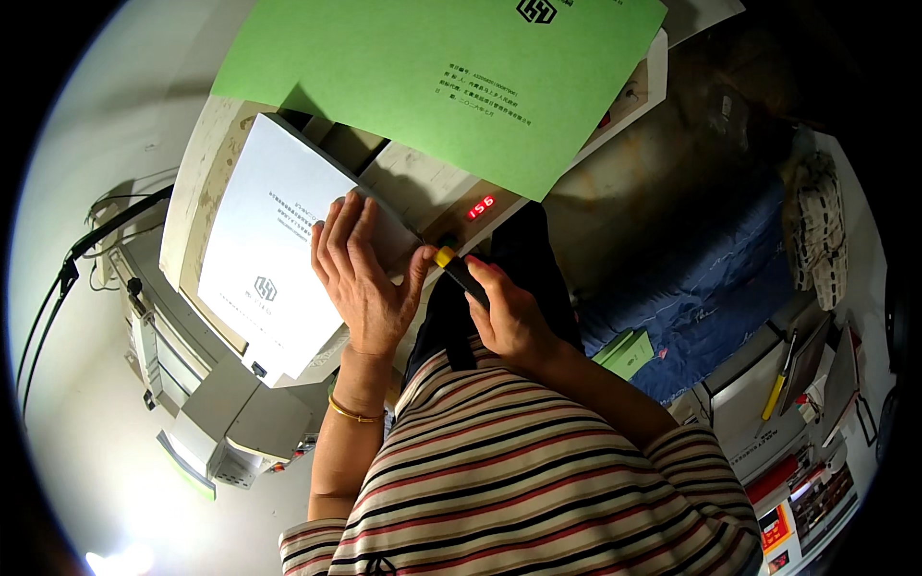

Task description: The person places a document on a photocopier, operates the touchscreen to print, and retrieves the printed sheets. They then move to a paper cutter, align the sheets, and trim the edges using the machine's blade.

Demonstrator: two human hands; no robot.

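Note:
A thick stack of white printed paper [279,240] lies at an angle on a pale machine bed. My left hand [360,269] rests on its right side, fingers stretched out near the upper edge and thumb extended toward the near corner. In my right hand [509,312] is a black-and-yellow utility knife [461,274], its yellow end pointing at that corner, close to my left thumb. The tip is small and partly hidden, so I cannot tell whether it touches the paper. Beyond the stack, a large green printed sheet [423,96] covers part of the machine.
A red lit number display [481,207] sits on the machine's front edge. To the right are blue patterned fabric [701,288], a small green paper piece [626,353] and a yellow cutter [774,396]. A black cable [72,259] curves along the left.

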